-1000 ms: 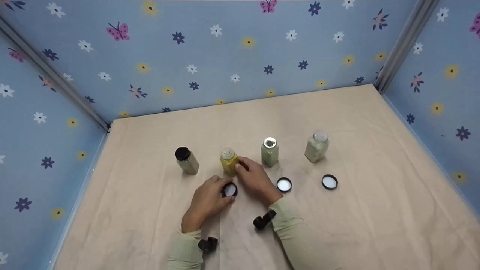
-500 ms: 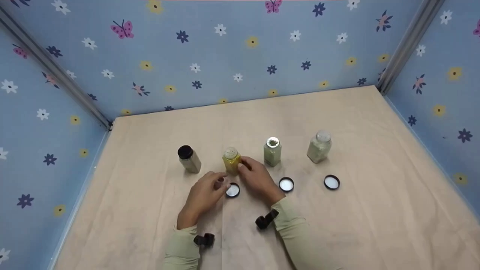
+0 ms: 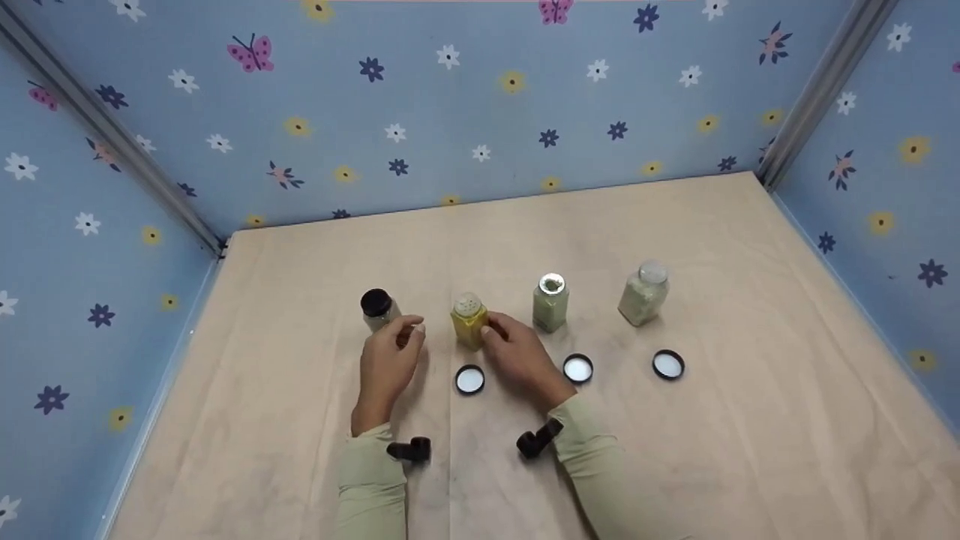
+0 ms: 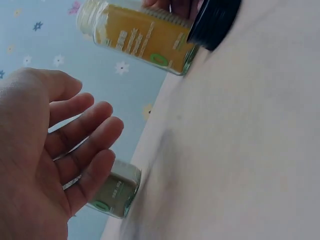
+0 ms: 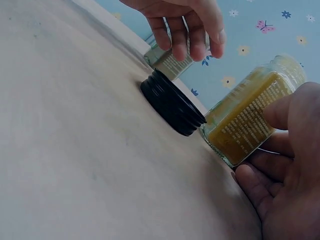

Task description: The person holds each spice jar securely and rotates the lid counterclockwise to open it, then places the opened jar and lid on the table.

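My right hand holds the lower right side of an uncapped spice jar of yellow powder, its thumb on the near face in the right wrist view. The jar stands upright, a perforated shaker top on it. My left hand hovers with loosely bent fingers and nothing in them, in front of a black-capped spice jar whose lower part it hides in the head view. Greyish-green contents show in that jar behind the fingers in the left wrist view. A black lid lies inside up before the yellow jar.
Right of the yellow jar stand two uncapped jars of green contents, a nearer one and a farther one. Before them lie two black lids, one left and one right. Flowered walls enclose the cloth-covered table.
My left hand has let go of the black lid, leaving it on the cloth, and has moved left and away to the capped jar. My right hand stays on the yellow jar.
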Demonstrator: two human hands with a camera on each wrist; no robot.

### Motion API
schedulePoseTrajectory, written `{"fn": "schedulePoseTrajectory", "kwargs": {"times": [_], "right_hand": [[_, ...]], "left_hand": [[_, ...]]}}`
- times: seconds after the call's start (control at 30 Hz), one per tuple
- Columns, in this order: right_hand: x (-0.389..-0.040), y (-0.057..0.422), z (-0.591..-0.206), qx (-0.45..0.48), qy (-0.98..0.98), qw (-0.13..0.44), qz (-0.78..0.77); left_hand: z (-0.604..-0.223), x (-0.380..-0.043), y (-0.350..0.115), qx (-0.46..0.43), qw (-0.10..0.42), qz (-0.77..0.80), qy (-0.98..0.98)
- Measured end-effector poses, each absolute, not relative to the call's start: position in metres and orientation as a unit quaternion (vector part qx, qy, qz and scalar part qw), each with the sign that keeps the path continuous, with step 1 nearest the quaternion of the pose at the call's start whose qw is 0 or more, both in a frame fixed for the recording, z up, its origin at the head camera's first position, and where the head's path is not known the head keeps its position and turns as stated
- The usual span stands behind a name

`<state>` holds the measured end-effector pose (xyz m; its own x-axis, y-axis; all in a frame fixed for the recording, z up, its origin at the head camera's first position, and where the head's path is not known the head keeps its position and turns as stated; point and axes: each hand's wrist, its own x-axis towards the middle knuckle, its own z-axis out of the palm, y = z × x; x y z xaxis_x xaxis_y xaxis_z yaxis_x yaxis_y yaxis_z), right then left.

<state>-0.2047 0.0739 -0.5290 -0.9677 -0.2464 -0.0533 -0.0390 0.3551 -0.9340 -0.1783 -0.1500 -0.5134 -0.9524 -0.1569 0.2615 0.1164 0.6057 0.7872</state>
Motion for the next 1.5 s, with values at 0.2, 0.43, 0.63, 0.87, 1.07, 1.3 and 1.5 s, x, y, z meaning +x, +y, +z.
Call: {"fn": "schedulePoseTrajectory", "kwargs": {"times": [0.2,0.43,0.63,0.87,1.07,1.3,1.5], "right_hand": [[-0.199,0.069,-0.531,-0.092,0.817,0.096,-0.561],[-0.198,0.064,-0.534,-0.099,0.818,0.098,-0.558],[-0.199,0.064,-0.536,-0.109,0.819,0.108,-0.553],[-0.199,0.072,-0.533,-0.095,0.822,0.112,-0.550],[-0.199,0.075,-0.532,-0.088,0.824,0.114,-0.548],[-0.198,0.074,-0.531,-0.081,0.830,0.111,-0.541],[-0.199,0.076,-0.531,-0.093,0.830,0.102,-0.540]], "left_hand": [[-0.518,-0.173,-0.163,0.020,0.193,-0.460,-0.866],[-0.527,-0.169,-0.177,0.042,0.259,-0.476,-0.840],[-0.531,-0.167,-0.180,0.074,0.283,-0.477,-0.829],[-0.532,-0.169,-0.176,0.095,0.263,-0.472,-0.836],[-0.529,-0.171,-0.177,0.119,0.244,-0.472,-0.839],[-0.532,-0.170,-0.179,0.163,0.228,-0.473,-0.836],[-0.532,-0.172,-0.179,0.159,0.214,-0.496,-0.826]]}}
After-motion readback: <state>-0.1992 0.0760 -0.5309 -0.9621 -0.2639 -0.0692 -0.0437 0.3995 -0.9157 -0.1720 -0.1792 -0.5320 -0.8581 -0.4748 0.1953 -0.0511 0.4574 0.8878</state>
